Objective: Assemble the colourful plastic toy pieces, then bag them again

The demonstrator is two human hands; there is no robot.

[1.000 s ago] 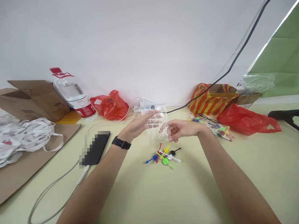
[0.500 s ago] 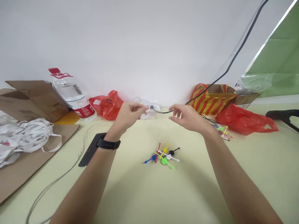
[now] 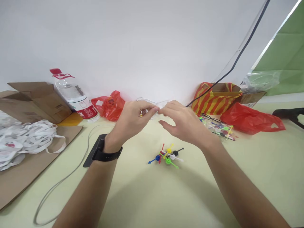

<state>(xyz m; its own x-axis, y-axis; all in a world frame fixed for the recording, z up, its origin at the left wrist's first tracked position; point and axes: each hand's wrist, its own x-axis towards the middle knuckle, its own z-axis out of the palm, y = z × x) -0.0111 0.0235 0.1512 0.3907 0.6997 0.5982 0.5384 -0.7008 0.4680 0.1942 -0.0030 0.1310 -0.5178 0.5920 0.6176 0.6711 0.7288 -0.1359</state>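
Observation:
My left hand (image 3: 136, 118), with a black watch band on its wrist, is raised over the table with thumb and forefinger pinched together. Whatever lies in that pinch is too small or too clear to make out; a faint see-through film shows just behind the fingertips. My right hand (image 3: 181, 122) meets them from the right, its forefinger at the left fingertips and its thumb held apart. Below both hands, a small pile of plastic arrow spinners (image 3: 168, 161) in blue, red, yellow, green, white and black lies on the table.
Clear packets of coloured pieces (image 3: 222, 129) lie at right beside a red plastic bag (image 3: 251, 118) and a striped bag (image 3: 209, 101). At left are a water bottle (image 3: 84, 106), another red bag (image 3: 110, 106), a carton (image 3: 38, 101), white straps (image 3: 35, 139) and a dark flat object (image 3: 91, 155).
My hands have come together; the right moved left until its fingers met the left fingertips. The left moved slightly right. The spinner pile stays in place, with the view shifted slightly.

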